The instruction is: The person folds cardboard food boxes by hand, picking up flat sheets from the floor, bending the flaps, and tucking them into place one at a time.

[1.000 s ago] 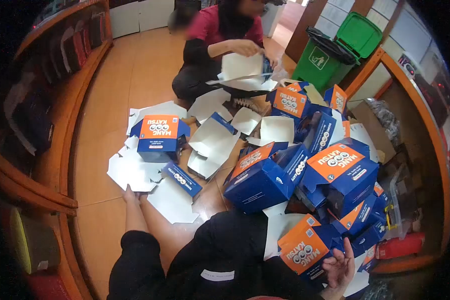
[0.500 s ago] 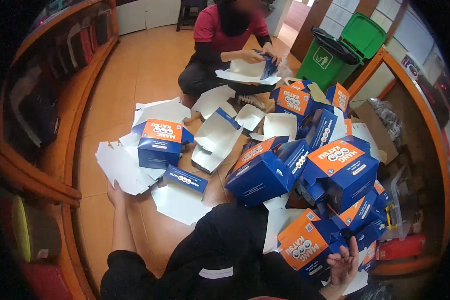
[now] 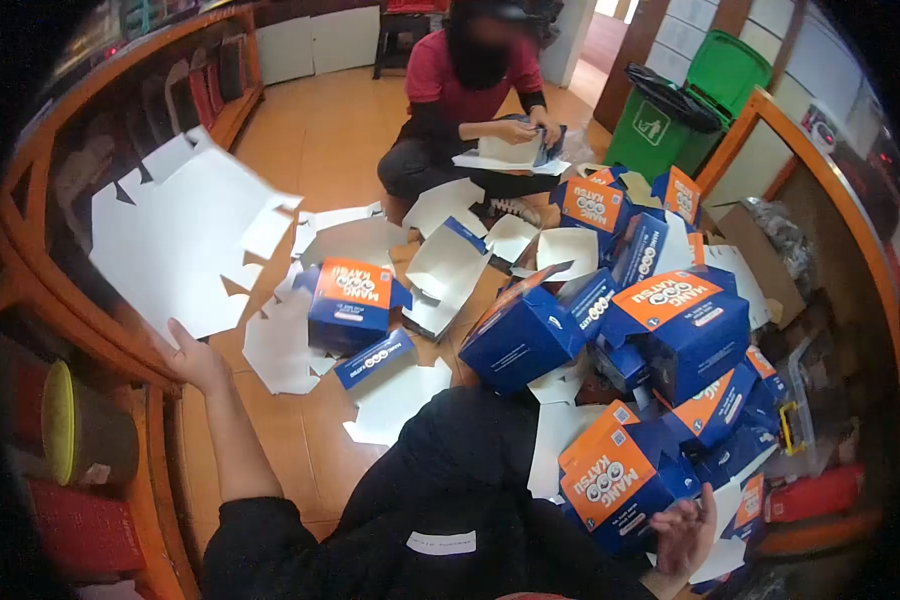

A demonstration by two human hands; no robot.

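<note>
My left hand (image 3: 198, 362) grips the lower edge of a flat white box blank (image 3: 185, 235), raised at the left with its notched flaps outward. Low on the right, my right hand (image 3: 684, 532) is empty, its fingers apart, beside an orange-and-blue folded box (image 3: 608, 478). More flat blanks (image 3: 278, 340) lie on the floor beneath the raised one. Among them stands a folded box (image 3: 350, 305), and nearer to me a partly printed blank (image 3: 395, 385) lies with its white side up.
Several folded boxes (image 3: 675, 320) are heaped on the right. Open white-lined boxes (image 3: 448, 270) sit in the middle. Opposite, a seated person (image 3: 480, 90) handles another box (image 3: 515, 152). A green bin (image 3: 660, 125) stands behind the heap; wooden shelving (image 3: 120, 345) borders the left.
My left hand has lifted the white blank off the floor pile, up and to the left. My right hand stays open near the same box. The view has shifted slightly.
</note>
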